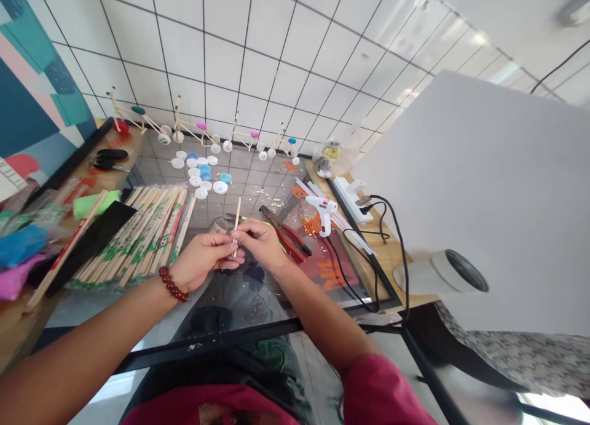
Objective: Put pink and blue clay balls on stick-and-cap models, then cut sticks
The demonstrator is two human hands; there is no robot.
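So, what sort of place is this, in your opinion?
Probably a small craft workshop: a white hot glue gun, bundled wooden chopsticks in printed paper sleeves, and small bicycle models of sticks and bottle caps.

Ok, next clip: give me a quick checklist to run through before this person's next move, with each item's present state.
Grip: wooden stick pinched between left hand and right hand: ok.
Tools: red-handled pliers lying beside the right hand, not held: ok.
Glue: white hot glue gun on the red mat, untouched: ok.
Glue gun heated: cannot tell.
Glue on the stick: cannot tell, fingers hide much of it.
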